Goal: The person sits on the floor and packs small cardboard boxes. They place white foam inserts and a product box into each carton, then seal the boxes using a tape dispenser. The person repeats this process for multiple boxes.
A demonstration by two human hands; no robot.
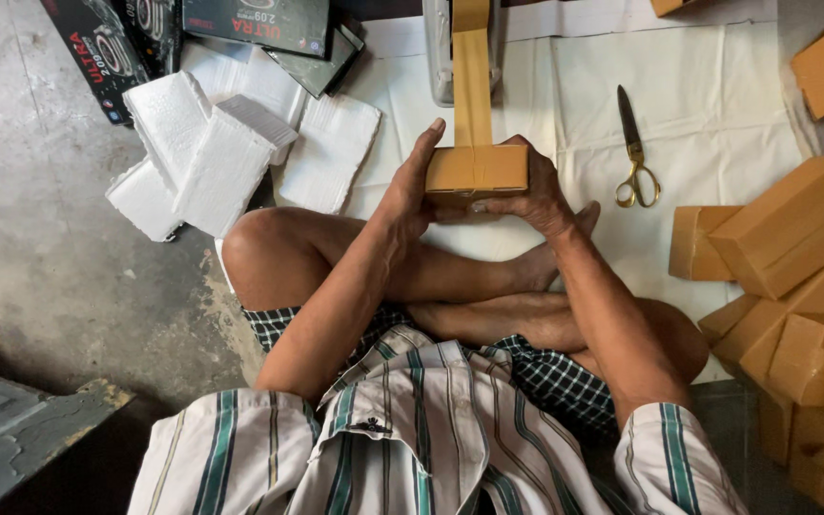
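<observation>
Both hands hold a small tan box (477, 170) above the crossed legs: the left hand (410, 191) has its grip pressed flat on the box's left end, the right hand (534, 195) wraps its grip around the right end and underside. A tan tape strip (471, 81) runs from the box's top away to a grey dispenser (441, 48), partly cut off by the frame edge. Right of the box lie gold-handled scissors (635, 153) on a white sheet (717, 86). Further right is a heap of tan boxes (793, 277), some cropped. Left of the box sit white foam pads (212, 148) and dark printed cartons (240, 24), on a grey concrete floor (40, 219). The box's underside is hidden
</observation>
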